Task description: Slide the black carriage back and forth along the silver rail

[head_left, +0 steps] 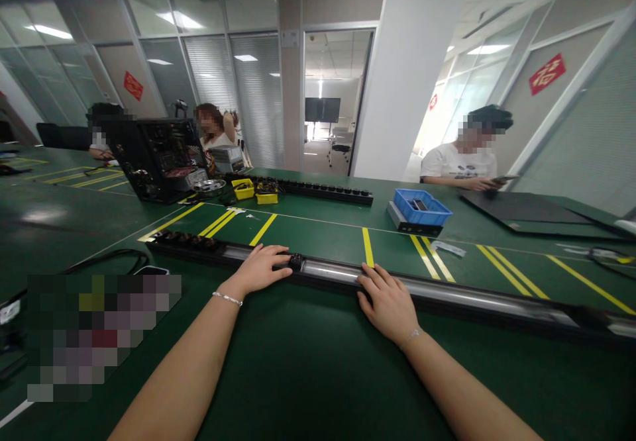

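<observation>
A long black and silver power strip rail [447,293] lies across the green table in front of me. My left hand [261,268] rests palm down on it, fingers spread, the thumb next to a small black socket module [296,260] set in the rail. My right hand [387,302] lies flat on the rail a little to the right, fingers apart. Neither hand grips anything. Several black sockets [186,238] fill the rail's left end.
A second long power strip [322,191] lies further back, near two yellow bins [256,191] and an open computer case [159,157]. A blue bin [421,208] stands at the right. Three people sit across the green table [308,375]; yellow tape lines cross it.
</observation>
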The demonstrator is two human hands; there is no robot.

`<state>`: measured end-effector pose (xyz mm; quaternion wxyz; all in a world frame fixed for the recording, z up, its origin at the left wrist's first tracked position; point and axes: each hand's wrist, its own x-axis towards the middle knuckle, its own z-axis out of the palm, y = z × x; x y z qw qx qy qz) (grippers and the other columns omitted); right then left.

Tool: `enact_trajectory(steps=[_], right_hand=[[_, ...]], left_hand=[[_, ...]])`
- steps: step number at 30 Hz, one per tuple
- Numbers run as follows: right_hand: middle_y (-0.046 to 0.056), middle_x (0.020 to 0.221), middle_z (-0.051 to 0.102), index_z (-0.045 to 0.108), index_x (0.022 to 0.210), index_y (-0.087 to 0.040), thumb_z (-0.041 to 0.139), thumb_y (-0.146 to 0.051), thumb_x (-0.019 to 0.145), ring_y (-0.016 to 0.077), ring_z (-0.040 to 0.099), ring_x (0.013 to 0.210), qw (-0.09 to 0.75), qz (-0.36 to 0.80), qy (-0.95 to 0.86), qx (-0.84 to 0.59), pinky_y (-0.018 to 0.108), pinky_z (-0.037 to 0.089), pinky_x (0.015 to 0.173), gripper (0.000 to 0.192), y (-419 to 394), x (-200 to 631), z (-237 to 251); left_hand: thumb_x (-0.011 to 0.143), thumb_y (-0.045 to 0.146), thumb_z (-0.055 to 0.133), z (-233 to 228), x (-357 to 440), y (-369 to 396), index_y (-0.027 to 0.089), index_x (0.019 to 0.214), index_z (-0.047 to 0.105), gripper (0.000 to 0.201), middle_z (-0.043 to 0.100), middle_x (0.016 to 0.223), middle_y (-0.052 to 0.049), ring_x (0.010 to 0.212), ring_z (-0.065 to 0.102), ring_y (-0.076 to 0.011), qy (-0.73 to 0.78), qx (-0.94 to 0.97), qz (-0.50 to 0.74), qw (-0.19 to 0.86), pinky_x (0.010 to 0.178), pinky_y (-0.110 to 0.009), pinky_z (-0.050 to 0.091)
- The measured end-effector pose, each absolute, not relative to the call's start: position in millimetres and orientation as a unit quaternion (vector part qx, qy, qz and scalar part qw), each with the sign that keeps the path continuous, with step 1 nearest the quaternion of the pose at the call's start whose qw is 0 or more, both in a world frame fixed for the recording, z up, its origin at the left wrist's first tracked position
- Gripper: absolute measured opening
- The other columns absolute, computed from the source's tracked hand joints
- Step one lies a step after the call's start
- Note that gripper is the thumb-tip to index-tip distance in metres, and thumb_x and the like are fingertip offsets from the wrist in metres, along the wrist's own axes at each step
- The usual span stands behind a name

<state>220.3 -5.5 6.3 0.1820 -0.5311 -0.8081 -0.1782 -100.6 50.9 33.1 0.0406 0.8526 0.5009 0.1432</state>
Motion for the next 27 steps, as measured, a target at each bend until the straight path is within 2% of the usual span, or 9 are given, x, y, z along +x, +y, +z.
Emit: enact_trajectory(steps=[9, 17, 21, 27], right_hand=[[0.002, 0.136, 0.045, 0.057, 0.113, -0.025, 0.043, -0.033, 0.085, 0.0234, 0.037, 0.125, 0.175, -0.152, -0.804, -0.547, 0.039, 0.034, 0.094, 0.033, -6, 218, 7], [0.005, 0.131, 0.05, 0.049, 0.124, -0.027, 0.042, -0.045, 0.085, 0.0254, 0.038, 0.123, 0.163, -0.101, -0.751, -0.632, 0.049, 0.03, 0.093, 0.044, -6, 202, 18], [0.005, 0.13, 0.051, 0.052, 0.122, -0.026, 0.042, -0.043, 0.086, 0.0243, 0.039, 0.123, 0.192, -0.141, -0.758, -0.607, 0.047, 0.025, 0.099, 0.041, -6, 203, 11], [0.005, 0.127, 0.055, 0.057, 0.115, -0.024, 0.043, -0.043, 0.086, 0.0243, 0.043, 0.119, 0.217, -0.166, -0.767, -0.58, 0.044, 0.03, 0.096, 0.038, -5, 207, 8]], left_hand=[[0.084, 0.039, 0.049, 32, -80, 48, 0.021, 0.1, 0.057, 0.026, 0.054, 0.128, -0.005, 0.118, 0.048, -0.0213, 0.515, 0.837, 0.177, 0.062, 0.108, -0.048, 0.023], [0.085, 0.043, 0.047, 32, -74, 45, 0.023, 0.11, 0.056, 0.033, 0.053, 0.13, -0.004, 0.123, 0.043, -0.0217, 0.518, 0.835, 0.176, 0.054, 0.109, -0.048, 0.021], [0.086, 0.047, 0.045, 30, -68, 43, 0.024, 0.116, 0.055, 0.039, 0.051, 0.132, -0.004, 0.124, 0.042, -0.0216, 0.503, 0.845, 0.175, 0.049, 0.109, -0.047, 0.021], [0.086, 0.044, 0.046, 28, -58, 40, 0.023, 0.12, 0.054, 0.041, 0.047, 0.134, -0.005, 0.124, 0.041, -0.0211, 0.467, 0.866, 0.175, 0.033, 0.109, -0.041, 0.025]])
